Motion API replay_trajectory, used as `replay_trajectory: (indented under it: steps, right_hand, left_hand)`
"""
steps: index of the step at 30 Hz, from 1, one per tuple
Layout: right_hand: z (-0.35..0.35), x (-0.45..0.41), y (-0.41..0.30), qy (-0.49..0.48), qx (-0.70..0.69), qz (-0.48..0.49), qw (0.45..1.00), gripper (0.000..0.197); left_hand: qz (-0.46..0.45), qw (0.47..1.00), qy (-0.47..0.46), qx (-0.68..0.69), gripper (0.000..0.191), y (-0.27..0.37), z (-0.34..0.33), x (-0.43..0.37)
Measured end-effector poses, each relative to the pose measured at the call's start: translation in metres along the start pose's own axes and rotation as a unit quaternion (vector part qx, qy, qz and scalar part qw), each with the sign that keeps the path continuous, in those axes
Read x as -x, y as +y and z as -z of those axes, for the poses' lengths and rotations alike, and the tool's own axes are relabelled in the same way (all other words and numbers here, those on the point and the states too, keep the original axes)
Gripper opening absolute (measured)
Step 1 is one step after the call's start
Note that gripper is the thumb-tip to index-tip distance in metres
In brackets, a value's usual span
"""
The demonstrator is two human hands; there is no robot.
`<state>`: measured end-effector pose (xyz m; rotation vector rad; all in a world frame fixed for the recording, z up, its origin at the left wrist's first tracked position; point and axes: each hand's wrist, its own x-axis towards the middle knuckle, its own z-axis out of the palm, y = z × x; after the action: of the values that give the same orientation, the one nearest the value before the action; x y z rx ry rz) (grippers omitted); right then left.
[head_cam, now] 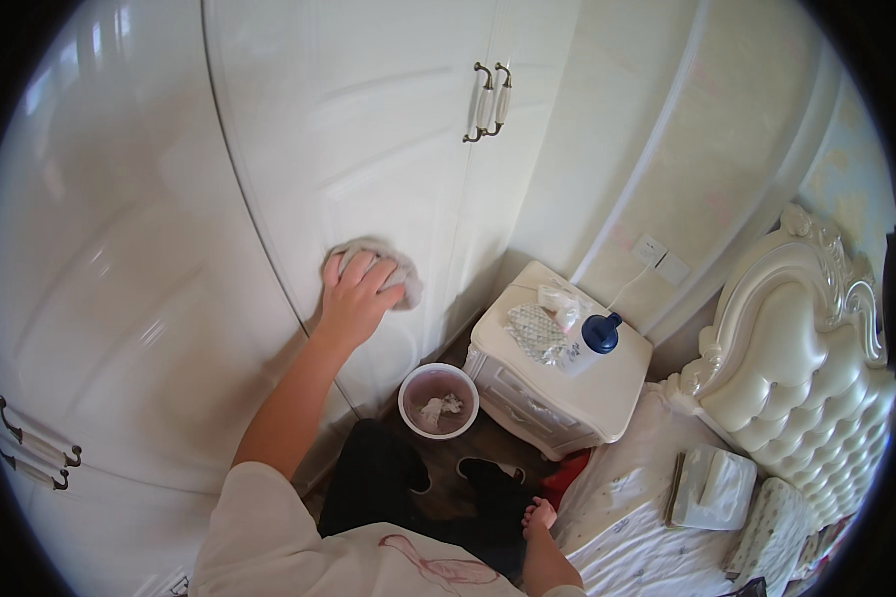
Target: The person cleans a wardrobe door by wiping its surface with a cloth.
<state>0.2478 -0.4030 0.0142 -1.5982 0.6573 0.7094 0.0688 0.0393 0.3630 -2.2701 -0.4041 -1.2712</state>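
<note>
My left hand presses a bunched grey-beige cloth flat against a white wardrobe door, its fingers spread over the cloth. The paired metal-and-white door handles are above and to the right of it. Low in the view, my right hand hangs beside the bed edge with its fingers curled in. Nothing shows in it.
A waste bin with some litter stands on the dark floor by the wardrobe. The white nightstand bears a blue-lidded bottle and plastic-wrapped items. On the right is a bed with a tufted headboard.
</note>
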Motion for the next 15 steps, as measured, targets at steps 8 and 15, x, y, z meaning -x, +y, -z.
replay_trajectory:
  steps: [8, 15]
  right_hand:
    - [-0.002, -0.002, 0.001, 0.008, -0.003, 0.024, 1.000, 0.019]
    - [-0.011, 0.008, 0.002, 0.046, -0.029, 0.082, 0.995, 0.010]
  left_hand:
    - [-0.033, 0.999, 0.033, 0.009, 0.007, -0.006, -0.001, -0.003]
    - [-0.009, 0.988, 0.138, -0.075, 0.017, -0.030, 0.003, -0.085]
